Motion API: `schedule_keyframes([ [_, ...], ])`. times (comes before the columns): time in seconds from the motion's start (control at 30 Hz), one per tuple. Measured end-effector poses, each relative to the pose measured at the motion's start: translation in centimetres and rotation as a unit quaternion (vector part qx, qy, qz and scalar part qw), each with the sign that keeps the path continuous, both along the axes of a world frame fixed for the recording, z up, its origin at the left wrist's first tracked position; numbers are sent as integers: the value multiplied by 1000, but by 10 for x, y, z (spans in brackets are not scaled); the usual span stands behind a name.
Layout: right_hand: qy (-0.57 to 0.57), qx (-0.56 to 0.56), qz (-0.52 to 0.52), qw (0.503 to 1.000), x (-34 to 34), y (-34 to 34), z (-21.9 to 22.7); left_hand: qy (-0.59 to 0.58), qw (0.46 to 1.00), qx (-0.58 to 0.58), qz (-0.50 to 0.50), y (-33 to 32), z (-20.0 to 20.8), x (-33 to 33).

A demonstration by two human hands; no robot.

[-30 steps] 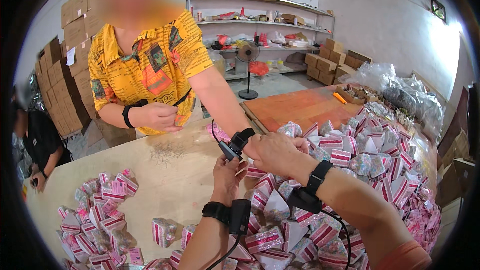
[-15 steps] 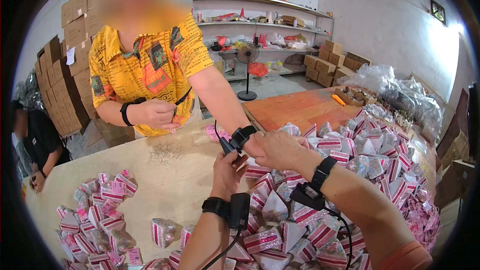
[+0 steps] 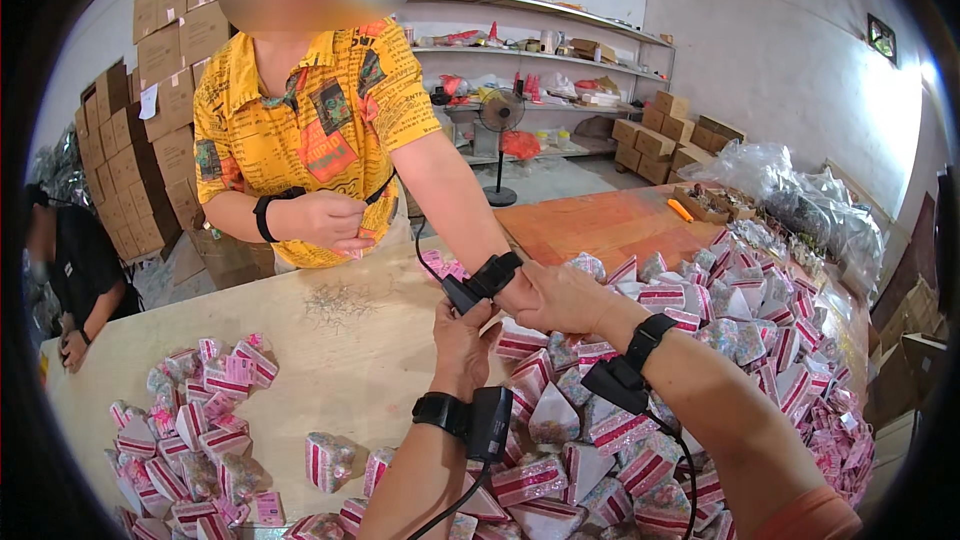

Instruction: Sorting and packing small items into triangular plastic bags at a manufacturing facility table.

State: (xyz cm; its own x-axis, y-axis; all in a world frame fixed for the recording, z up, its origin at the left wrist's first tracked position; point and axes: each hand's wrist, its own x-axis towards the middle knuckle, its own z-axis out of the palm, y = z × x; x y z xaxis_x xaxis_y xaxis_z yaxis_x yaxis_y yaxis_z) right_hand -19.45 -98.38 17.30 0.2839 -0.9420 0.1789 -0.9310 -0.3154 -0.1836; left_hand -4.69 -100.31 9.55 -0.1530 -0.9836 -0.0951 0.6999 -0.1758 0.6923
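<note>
Across the table, a person in a yellow patterned shirt (image 3: pixel 320 130) stretches out a forearm (image 3: pixel 455 200) toward me. A black wrist strap (image 3: pixel 497 273) with a small black box-shaped device (image 3: pixel 463 294) and a cable is on that wrist. My left hand (image 3: pixel 462 345) grips the device from below, its thumb against the near side. My right hand (image 3: pixel 562 298) is closed around the person's wrist beside the strap; its fingertips are partly hidden. The person's own hand beyond it is mostly hidden behind mine. Both my wrists carry similar black straps and devices.
Pink-and-white wedge-shaped packs (image 3: pixel 560 415) in clear wrap heap up under and right of my arms. A smaller pile (image 3: pixel 190 440) lies left. Thin metal bits (image 3: pixel 340 305) lie mid-table. An orange cutter (image 3: pixel 680 210) and plastic bags (image 3: pixel 790 200) lie far right. Another person (image 3: pixel 85 270) sits left.
The view has shifted slightly, so the scene sits a little lower. Both my hands keep their hold at the person's wrist, with barely any movement.
</note>
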Motion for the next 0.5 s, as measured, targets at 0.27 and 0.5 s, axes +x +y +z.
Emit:
schedule_keyframes([
  [0.27, -9, -4, 4, 1000, 6, 1, 1, 16, 999, -2, -32, 0, 0, 10],
  [0.5, -16, -14, -2, 1000, 8, 7, 7, 41, 997, 7, -70, -5, -3, 17],
])
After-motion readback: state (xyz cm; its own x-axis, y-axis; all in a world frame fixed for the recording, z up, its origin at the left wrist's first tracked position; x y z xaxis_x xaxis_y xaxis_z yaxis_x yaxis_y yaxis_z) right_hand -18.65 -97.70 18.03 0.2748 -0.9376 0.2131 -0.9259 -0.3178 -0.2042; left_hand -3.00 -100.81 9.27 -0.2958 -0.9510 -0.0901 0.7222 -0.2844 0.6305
